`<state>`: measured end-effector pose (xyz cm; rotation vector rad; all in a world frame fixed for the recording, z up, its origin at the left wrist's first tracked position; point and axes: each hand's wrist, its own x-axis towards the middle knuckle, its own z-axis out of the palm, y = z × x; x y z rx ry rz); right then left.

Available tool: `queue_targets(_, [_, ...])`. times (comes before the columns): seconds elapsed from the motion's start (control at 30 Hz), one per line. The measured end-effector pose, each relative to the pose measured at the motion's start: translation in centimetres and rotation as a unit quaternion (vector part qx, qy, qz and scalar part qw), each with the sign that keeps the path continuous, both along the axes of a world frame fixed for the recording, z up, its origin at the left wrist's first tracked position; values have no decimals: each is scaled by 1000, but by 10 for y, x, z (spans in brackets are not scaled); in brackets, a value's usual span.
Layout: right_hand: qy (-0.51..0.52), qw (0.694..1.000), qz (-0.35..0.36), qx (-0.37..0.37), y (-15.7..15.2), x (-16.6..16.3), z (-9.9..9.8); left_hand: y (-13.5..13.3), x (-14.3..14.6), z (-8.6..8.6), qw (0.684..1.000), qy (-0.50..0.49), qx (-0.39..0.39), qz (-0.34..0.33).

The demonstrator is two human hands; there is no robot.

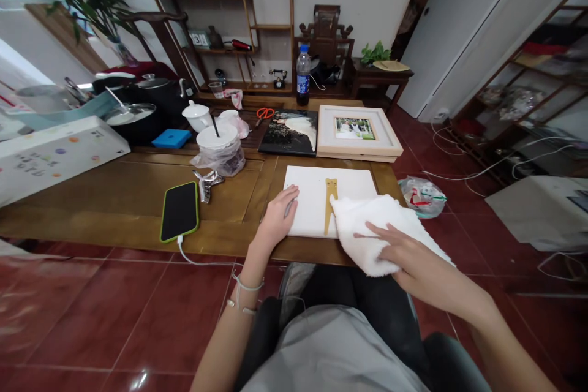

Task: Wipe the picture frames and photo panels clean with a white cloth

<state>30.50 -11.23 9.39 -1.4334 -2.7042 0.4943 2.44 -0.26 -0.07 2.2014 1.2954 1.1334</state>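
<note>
A white board (312, 196) lies face down at the near edge of the low wooden table (133, 208), with a gold stand piece (330, 203) on its back. My left hand (275, 217) rests on the board's left edge, fingers curled with something thin and grey at the fingertips that I cannot name. My right hand (404, 254) lies flat and open on a white fluffy towel (374, 226), which covers the board's right corner and hangs over the table edge.
A green-cased phone (179, 211) on a white cable and a metal clip (207, 182) lie left of the board. Behind stand a framed photo (355, 130), a dark photo print (289, 131), a bagged lidded cup (218, 150), scissors (264, 113), a bottle (302, 75). Plastic bag (422, 195) on the floor.
</note>
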Motion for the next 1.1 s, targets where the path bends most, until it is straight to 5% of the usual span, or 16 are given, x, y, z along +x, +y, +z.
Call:
queue_targets(0.13, [-5,999,-40,9,10,0,-3,0,0,0,1000,-1,1,-2])
queue_targets(0.47, [12,989,-99,110,104,-8,-36,-1,0,3,1000,-8,-13,-1])
queue_targets(0.63, [8,985,-96,143,123,-13,-49,-1,0,3,1000,-8,-16,-2])
queue_targets(0.83, [0,991,-80,105,102,-8,-35,-1,0,2,1000,-11,-10,-4])
queue_targets(1.1, [-3,999,-37,9,16,-9,4,-1,0,2,1000,-9,-4,-3])
